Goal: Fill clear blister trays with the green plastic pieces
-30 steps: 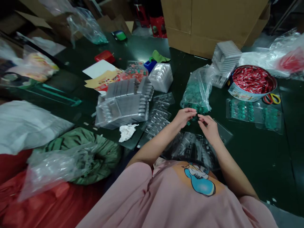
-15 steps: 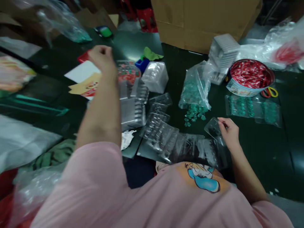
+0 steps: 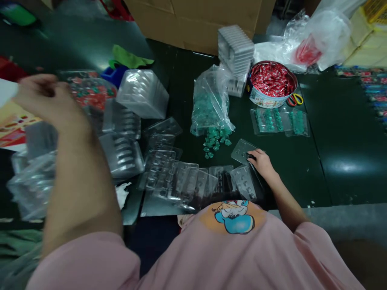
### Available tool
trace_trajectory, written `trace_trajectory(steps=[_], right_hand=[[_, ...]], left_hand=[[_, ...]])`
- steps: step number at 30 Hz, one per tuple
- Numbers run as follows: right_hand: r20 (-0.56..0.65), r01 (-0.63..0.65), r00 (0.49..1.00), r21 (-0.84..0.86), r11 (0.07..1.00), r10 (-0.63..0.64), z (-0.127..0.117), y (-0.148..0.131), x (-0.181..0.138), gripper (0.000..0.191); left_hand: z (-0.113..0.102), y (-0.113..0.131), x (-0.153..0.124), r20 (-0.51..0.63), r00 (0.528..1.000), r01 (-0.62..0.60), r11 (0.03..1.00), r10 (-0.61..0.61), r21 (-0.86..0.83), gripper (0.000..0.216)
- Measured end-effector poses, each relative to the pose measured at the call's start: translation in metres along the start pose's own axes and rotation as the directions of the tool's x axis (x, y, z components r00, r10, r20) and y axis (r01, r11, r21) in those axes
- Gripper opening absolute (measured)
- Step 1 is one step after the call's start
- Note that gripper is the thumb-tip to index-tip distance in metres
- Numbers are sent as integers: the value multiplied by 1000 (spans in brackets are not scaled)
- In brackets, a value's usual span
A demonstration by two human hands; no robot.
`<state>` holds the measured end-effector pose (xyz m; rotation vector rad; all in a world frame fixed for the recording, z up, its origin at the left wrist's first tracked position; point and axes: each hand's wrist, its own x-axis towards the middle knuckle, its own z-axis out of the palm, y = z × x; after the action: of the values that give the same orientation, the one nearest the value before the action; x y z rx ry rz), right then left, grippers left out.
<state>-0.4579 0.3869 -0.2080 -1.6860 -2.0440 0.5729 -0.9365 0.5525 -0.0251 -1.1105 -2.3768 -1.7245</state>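
Observation:
My left hand [image 3: 45, 96] is raised at the far left, its fingers curled together; what they hold, if anything, is hidden. Below and beside that forearm are stacks of clear plastic blister trays [image 3: 121, 155]. On the right, my right hand [image 3: 262, 163] pinches the edge of a clear blister tray [image 3: 240, 150] on the dark table. A row of overlapping clear blister trays [image 3: 184, 179] fans out along the front edge. Behind it, green gem-like pieces [image 3: 216, 139] spill from a clear plastic bag [image 3: 210, 100].
A round tin [image 3: 269, 98] full of red wrapped pieces stands at the back right, with scissors [image 3: 294, 99] beside it. Trays filled with green pieces [image 3: 269, 121] lie in front. A tall tray stack [image 3: 142, 90], a green cloth [image 3: 131, 57] and a large cardboard box [image 3: 196, 24] stand behind.
The view has swung to the right, so things appear further left. My left hand stays raised and curled; my right hand keeps its pinch on the tray, which lies lower against the table.

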Motion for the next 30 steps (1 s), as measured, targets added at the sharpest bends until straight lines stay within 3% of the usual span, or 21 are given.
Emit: trace_trajectory(steps=[2,3,4,5,7,8,9,11,16,18,20,22,23,26,28,30], right_hand=[[-8,-53,999,-38,998,53,3,3,5,21],[-26,-95,995,-67,993,93,4,4,8,21],[-48,-139,990,-99,985,135,5,5,11,22],[-68,-177,983,-126,976,169,5,6,14,22],[-73,-215,976,-154,964,206,6,4,22,23],[-66,-220,975,-157,963,212,7,2,26,23],[-57,-222,975,-155,963,215,8,-2,30,24],[-41,-230,973,-147,962,227,11,-10,37,25],[13,-278,959,-150,949,283,13,-28,52,27],[34,-283,956,-151,947,291,10,-29,54,29],[58,-285,953,-143,948,296,6,-31,54,30],[57,-291,953,-114,950,299,2,-34,51,30],[31,-287,956,-91,954,290,0,-36,50,30],[-110,-170,978,50,984,175,-3,-43,45,28],[-170,-45,982,218,975,84,-1,-48,44,24],[-183,14,981,395,919,64,2,-51,43,18]], left_hand=[[5,1,-38,154,959,-242,970,238,6,23],[10,2,-66,246,893,-375,925,377,-54,20],[15,3,-98,385,808,-432,893,446,-129,18],[22,3,-132,553,671,-480,858,494,-183,20],[40,6,-196,759,309,-592,740,573,-318,17],[50,7,-222,805,166,-636,686,569,-354,19],[60,8,-243,826,82,-678,638,558,-364,22],[80,11,-271,859,-37,-744,559,511,-365,26],[107,9,-290,905,-236,-836,400,354,-375,24],[110,4,-291,903,-238,-844,383,358,-375,26],[110,-3,-291,908,-193,-833,427,371,-352,26],[108,-8,-291,916,-97,-783,539,388,-311,26],[107,-9,-291,920,-27,-731,620,391,-285,26],[101,-7,-297,925,202,-400,889,322,-222,22],[96,-3,-304,923,298,-102,969,245,-224,21],[91,2,-313,916,357,136,959,185,-247,23]])
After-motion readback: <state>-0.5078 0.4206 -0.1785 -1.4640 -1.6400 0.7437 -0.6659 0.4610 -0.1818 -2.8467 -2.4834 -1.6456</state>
